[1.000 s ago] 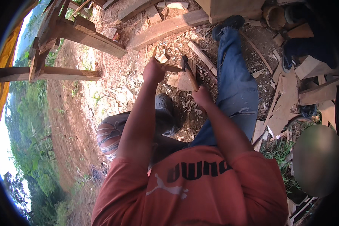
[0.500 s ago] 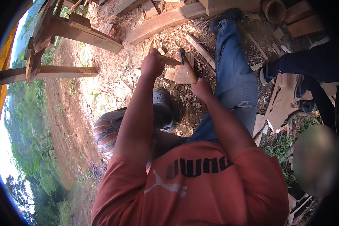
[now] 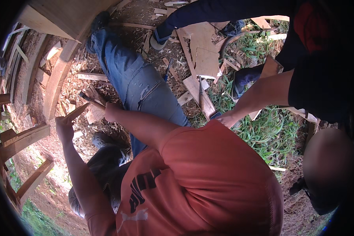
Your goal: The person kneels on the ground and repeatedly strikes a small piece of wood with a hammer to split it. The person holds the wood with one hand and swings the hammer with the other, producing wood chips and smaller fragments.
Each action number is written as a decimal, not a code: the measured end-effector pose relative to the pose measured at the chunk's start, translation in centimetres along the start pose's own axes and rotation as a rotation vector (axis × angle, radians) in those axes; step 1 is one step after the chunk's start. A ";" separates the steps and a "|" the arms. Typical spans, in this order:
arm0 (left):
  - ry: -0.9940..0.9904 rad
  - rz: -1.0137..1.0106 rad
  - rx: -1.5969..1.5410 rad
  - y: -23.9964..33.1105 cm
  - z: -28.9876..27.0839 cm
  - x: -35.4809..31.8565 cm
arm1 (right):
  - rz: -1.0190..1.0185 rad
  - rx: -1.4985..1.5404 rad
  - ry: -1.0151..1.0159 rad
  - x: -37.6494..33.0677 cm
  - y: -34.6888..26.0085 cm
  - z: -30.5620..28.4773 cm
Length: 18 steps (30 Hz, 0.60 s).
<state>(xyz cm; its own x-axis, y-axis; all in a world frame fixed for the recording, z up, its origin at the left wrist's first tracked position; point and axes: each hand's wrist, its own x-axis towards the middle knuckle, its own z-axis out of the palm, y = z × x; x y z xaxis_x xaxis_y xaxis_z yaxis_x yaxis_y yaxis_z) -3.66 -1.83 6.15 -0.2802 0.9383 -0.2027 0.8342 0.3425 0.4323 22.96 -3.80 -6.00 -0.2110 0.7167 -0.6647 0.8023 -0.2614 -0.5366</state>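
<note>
Since the earlier frames the view has swung right: the timber frames that filled the upper left now sit at the left edge, and grass and a second person occupy the right. Your hands have dropped from upper centre to the left-middle of the picture.

Your left hand (image 3: 64, 125) is closed around the lower end of a thin, flat wooden strip (image 3: 75, 113), pale and rough-sawn, tapering to a point; the fingers wrap it, pressed together. Your right hand (image 3: 111, 112) grips a tool handle (image 3: 91, 101), fingers curled tight around it; the tool's head is too blurred to identify. The strip and handle nearly meet, just beside your outstretched leg in faded, torn blue jeans (image 3: 139, 84).

The ground (image 3: 118, 19) is bare reddish earth littered with wood chips and shavings. Flat plywood offcuts (image 3: 203, 51) lie near the upper centre, beside a patch of green grass (image 3: 269, 133).

The other person's hand (image 3: 228, 118), on a bare forearm in a dark sleeve, rests at your orange shirt; whether its fingers are spread cannot be told.
</note>
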 end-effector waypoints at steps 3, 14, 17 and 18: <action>-0.004 -0.026 -0.082 -1.9 0.5 -0.2 | -0.077 -0.049 -0.042 -1.8 -1.0 -2.4; 0.027 -0.075 -0.130 -1.4 0.7 -1.6 | -0.074 0.015 -0.076 -1.9 -1.4 -3.5; -0.005 -0.111 -0.141 -1.5 0.4 -1.3 | -0.065 0.045 -0.073 -1.9 -0.6 -3.6; -0.016 -0.125 -0.131 -1.4 0.4 -1.4 | -0.065 0.052 -0.075 -1.9 -0.5 -3.5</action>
<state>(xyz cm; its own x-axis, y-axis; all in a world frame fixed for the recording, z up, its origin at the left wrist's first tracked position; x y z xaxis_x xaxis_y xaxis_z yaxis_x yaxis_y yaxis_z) -4.21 -3.62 5.51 -0.3691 0.8876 -0.2754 0.7240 0.4604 0.5136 24.91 -2.76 -2.62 -0.3045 0.6831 -0.6639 0.7560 -0.2507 -0.6047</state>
